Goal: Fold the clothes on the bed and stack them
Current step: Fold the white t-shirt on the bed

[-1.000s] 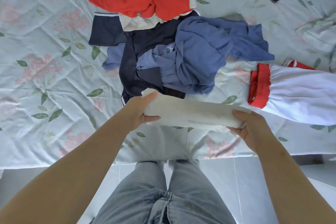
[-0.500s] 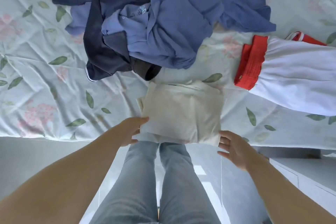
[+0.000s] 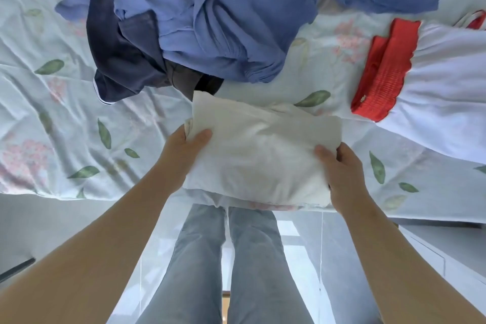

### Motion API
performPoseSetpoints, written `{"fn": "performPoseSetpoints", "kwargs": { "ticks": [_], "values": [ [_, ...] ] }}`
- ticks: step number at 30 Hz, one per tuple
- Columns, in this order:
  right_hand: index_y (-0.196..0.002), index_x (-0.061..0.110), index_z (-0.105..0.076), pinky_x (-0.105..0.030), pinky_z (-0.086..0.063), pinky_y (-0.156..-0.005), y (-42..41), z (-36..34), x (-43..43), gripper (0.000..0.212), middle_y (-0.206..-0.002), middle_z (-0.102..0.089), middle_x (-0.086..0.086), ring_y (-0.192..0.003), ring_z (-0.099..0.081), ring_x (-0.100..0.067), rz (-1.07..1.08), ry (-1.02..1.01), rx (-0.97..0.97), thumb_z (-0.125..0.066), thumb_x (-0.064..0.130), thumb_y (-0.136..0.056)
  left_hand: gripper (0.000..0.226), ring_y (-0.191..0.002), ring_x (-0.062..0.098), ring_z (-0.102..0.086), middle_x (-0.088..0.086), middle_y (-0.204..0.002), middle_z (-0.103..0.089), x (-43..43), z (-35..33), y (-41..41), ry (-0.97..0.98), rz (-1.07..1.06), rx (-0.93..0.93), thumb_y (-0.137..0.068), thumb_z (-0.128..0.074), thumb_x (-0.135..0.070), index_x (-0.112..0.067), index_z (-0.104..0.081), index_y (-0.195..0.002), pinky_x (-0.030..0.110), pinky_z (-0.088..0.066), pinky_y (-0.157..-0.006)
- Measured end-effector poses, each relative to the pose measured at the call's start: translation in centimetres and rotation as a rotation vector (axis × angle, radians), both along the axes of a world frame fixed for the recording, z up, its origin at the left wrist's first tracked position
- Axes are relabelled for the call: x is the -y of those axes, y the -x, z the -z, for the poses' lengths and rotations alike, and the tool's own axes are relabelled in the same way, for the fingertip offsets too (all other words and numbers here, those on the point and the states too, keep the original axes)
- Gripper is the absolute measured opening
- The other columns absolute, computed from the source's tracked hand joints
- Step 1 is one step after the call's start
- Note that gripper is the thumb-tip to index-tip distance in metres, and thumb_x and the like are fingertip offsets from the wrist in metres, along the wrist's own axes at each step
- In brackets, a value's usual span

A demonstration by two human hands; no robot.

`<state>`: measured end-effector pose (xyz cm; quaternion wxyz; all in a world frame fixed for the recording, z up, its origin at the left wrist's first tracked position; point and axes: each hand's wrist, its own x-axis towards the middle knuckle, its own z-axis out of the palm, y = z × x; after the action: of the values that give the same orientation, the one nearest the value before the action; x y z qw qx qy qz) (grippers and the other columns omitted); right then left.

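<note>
A folded cream garment (image 3: 260, 150) lies at the near edge of the bed (image 3: 65, 123). My left hand (image 3: 184, 151) grips its left side, thumb on top and fingers underneath. My right hand (image 3: 339, 173) holds its right side the same way. Behind it sits an unfolded heap: a blue garment (image 3: 236, 21) draped over a dark navy one (image 3: 118, 55). To the right lies a white garment with a red waistband (image 3: 431, 87).
The bed carries a pale floral quilt, whose edge runs just under the cream garment. Below it are my legs in grey jeans (image 3: 223, 271) and a tiled floor. A white piece of furniture (image 3: 447, 258) stands at the lower right.
Half a second ago the folded cream garment lay flat with both hands open beside it. Now both hands grip its sides. The view has tilted further down towards the bed's edge.
</note>
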<state>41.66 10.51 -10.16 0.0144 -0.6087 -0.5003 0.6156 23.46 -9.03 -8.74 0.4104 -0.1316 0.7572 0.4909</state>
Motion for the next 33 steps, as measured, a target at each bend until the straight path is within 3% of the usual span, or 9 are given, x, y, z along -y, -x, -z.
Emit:
{"fn": "performPoseSetpoints", "kwargs": {
  "ticks": [3, 5, 7, 9, 15, 20, 25, 29, 33],
  "values": [
    [-0.095, 0.004, -0.06, -0.024, -0.038, -0.056, -0.7, 0.9, -0.1, 0.011, -0.075, -0.052, -0.001, -0.066, -0.046, -0.015, -0.007, -0.024, 0.094, -0.057, 0.013, -0.09, 0.016, -0.092, 0.018, -0.062, -0.002, -0.1, -0.065, 1.1, 1.0, 0.4, 0.077, 0.035, 0.014, -0.093, -0.058, -0.021, -0.022, -0.057, -0.109, 0.022, -0.051, -0.068],
    [-0.11, -0.001, -0.056, -0.025, -0.037, -0.056, -1.0, 1.9, 0.4, 0.03, -0.081, -0.054, -0.003, -0.066, -0.048, -0.017, -0.042, 0.027, 0.186, -0.06, 0.019, -0.088, 0.038, -0.1, 0.024, -0.058, 0.004, -0.11, -0.06, 1.2, 2.4, 0.2, 0.214, 0.123, 0.051, -0.089, -0.064, -0.027, -0.016, -0.047, -0.121, 0.03, -0.048, -0.077],
    [-0.117, 0.001, -0.052, -0.03, -0.046, -0.065, -0.8, 2.4, 1.1, 0.052, -0.099, -0.062, -0.009, -0.081, -0.059, -0.024, -0.008, 0.045, 0.205, -0.07, 0.031, -0.079, 0.057, -0.102, 0.025, -0.052, 0.003, -0.113, -0.053, 0.9, 3.0, -0.3, 0.296, 0.099, 0.107, -0.082, -0.07, -0.037, -0.014, -0.038, -0.124, 0.038, -0.044, -0.086],
    [-0.12, 0.004, -0.048, -0.034, -0.048, -0.075, -0.6, 2.7, 1.8, 0.062, -0.111, -0.06, -0.01, -0.096, -0.06, -0.028, 0.042, 0.044, 0.203, -0.075, 0.035, -0.074, 0.06, -0.101, 0.023, -0.052, 0.0, -0.107, -0.052, 0.7, 3.4, -0.6, 0.262, 0.052, 0.141, -0.077, -0.074, -0.04, -0.016, -0.036, -0.117, 0.039, -0.044, -0.088],
    [-0.109, 0.008, -0.061, -0.032, -0.049, -0.081, 0.3, 1.0, 2.6, 0.026, -0.096, -0.066, -0.004, -0.089, -0.061, -0.022, 0.067, 0.095, 0.113, -0.064, 0.024, -0.089, 0.073, -0.101, 0.03, -0.064, 0.008, -0.112, -0.067, 1.0, 2.6, 0.5, 0.095, 0.058, 0.374, -0.059, -0.086, -0.044, -0.014, -0.057, -0.118, 0.048, -0.051, -0.092],
    [-0.097, 0.021, -0.064, -0.038, -0.052, -0.09, -0.1, -2.4, 2.8, 0.014, -0.101, -0.071, -0.003, -0.096, -0.066, -0.024, 0.191, 0.11, -0.025, -0.064, 0.03, -0.088, 0.04, -0.098, 0.027, -0.065, 0.008, -0.11, -0.069, 0.3, -0.6, 1.7, -0.048, 0.086, 0.381, -0.081, -0.07, -0.033, -0.013, -0.062, -0.114, 0.038, -0.053, -0.074],
    [-0.099, 0.019, -0.064, -0.029, -0.053, -0.073, -1.1, -6.8, 1.4, 0.011, -0.086, -0.068, 0.004, -0.077, -0.064, -0.014, 0.237, -0.011, -0.064, -0.06, 0.026, -0.092, 0.029, -0.085, 0.023, -0.068, 0.003, -0.096, -0.072, -2.4, -5.2, 2.1, -0.105, 0.198, 0.228, -0.084, -0.067, -0.035, -0.017, -0.064, -0.107, 0.033, -0.053, -0.066],
    [-0.09, 0.022, -0.064, -0.035, -0.054, -0.078, -3.2, -9.2, -1.7, 0.004, -0.086, -0.068, 0.004, -0.08, -0.065, -0.017, 0.255, -0.105, -0.029, -0.062, 0.025, -0.09, 0.028, -0.094, 0.026, -0.068, 0.002, -0.1, -0.072, -6.7, -7.6, 0.6, -0.153, 0.247, 0.177, -0.085, -0.067, -0.03, -0.02, -0.064, -0.11, 0.04, -0.055, -0.08],
    [-0.088, 0.021, -0.063, -0.035, -0.052, -0.079, -6.7, -10.9, -7.0, 0.007, -0.09, -0.068, 0.003, -0.084, -0.065, -0.019, 0.279, -0.163, -0.033, -0.064, 0.028, -0.089, 0.007, -0.093, 0.023, -0.067, -0.003, -0.093, -0.073, -12.9, -8.9, -2.4, -0.188, 0.3, 0.136, -0.086, -0.066, -0.025, -0.023, -0.066, -0.093, 0.043, -0.051, -0.091]
  ]
}}
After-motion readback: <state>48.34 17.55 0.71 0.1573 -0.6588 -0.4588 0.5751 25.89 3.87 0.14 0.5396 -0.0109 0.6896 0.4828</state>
